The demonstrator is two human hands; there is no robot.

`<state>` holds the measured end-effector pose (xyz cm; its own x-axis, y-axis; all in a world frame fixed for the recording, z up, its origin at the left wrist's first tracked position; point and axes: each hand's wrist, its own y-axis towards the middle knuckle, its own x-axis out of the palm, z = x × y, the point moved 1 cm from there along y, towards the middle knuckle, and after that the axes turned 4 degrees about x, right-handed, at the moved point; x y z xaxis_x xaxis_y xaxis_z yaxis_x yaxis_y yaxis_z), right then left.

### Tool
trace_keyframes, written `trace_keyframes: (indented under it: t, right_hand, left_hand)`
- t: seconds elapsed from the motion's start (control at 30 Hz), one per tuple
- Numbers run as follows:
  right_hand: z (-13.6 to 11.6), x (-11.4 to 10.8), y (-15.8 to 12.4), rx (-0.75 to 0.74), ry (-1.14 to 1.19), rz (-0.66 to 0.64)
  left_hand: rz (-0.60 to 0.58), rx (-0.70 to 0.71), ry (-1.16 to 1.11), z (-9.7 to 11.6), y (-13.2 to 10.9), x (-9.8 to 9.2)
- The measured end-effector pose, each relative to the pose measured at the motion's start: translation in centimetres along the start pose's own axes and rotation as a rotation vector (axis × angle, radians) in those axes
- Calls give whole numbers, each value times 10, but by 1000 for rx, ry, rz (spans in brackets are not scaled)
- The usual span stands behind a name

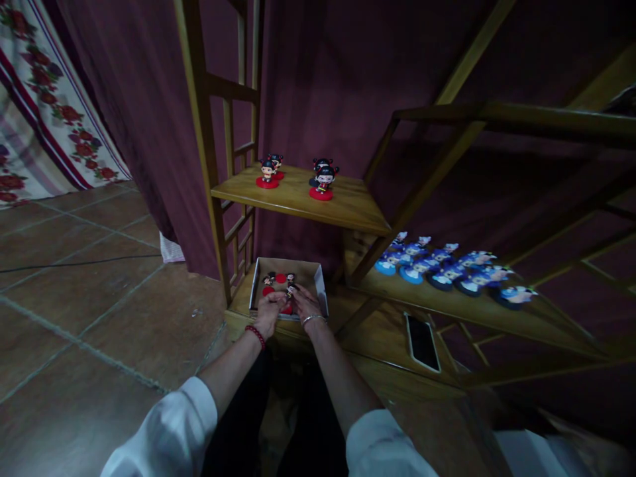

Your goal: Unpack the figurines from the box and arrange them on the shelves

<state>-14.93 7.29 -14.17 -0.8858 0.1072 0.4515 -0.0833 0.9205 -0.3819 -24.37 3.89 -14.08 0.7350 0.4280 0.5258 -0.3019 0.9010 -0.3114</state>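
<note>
Both of my hands are over a shallow cardboard box [324,291] on the lower shelf. Between my fingertips is a small black-haired figurine [289,292]. My left hand [269,313] pinches it from the left, and my right hand [307,303] closes on it from the right. A red round base [287,309] shows just below it; whether the two are joined I cannot tell. Farther back in the box lie another figurine [269,279], a red disc [281,278] and a second red disc [267,291]. My fingers hide part of the box's near side.
On the shelf board [293,199] above stand several figurines, one in front [324,182] on a red base. Blue-and-white figurines [447,271] crowd the right shelf. A phone [422,341] lies below them. Wooden posts [199,132] frame the left side, beside a dark curtain [134,132].
</note>
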Motion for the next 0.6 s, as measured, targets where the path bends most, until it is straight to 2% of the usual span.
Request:
trace_keyframes:
  t: [0.23, 0.6]
  right_hand:
    - [1, 3, 0, 44, 27, -10]
    - [11, -7, 13, 54, -6, -59]
  left_hand:
    - [-21, 36, 19, -1, 0, 0]
    - [4, 24, 64, -7, 6, -5]
